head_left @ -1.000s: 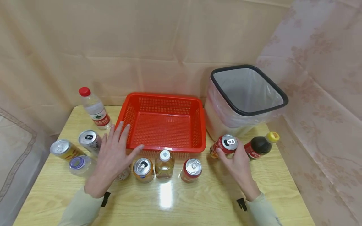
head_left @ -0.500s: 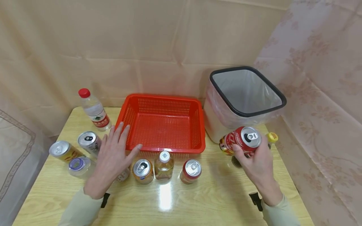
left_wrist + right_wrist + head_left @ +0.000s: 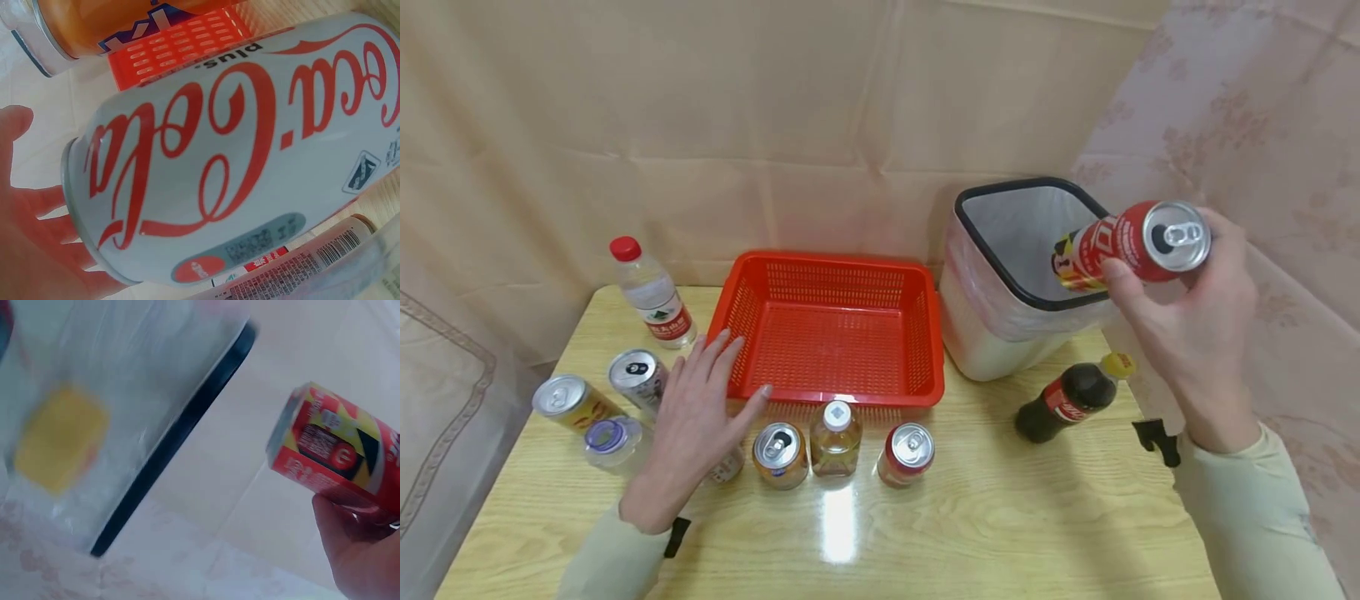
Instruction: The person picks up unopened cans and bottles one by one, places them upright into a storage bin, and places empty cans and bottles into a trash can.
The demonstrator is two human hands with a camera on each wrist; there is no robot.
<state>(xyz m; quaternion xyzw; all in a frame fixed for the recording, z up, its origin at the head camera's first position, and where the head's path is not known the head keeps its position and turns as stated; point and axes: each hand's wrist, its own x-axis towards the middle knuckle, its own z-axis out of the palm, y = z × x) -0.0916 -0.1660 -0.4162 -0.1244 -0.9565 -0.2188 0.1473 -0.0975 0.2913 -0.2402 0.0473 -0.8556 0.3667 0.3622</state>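
My right hand grips a red soda can near its top, tilted in the air by the right rim of the bin. In the right wrist view the can is apart from the bin's black rim. My left hand has its fingers spread at the left front corner of the red basket. Partly hidden under that hand is a white Coca-Cola can; the fingers are not curled round it. A cola bottle stands below the right arm.
In front of the basket stand an orange can, an amber bottle and another red can. On the left are a water bottle, a silver-topped dark can, a yellow can and a purple-necked bottle.
My right hand has lifted the red can off the table and carried it up and right to the bin's edge, uncovering the cola bottle. The left hand has barely moved.
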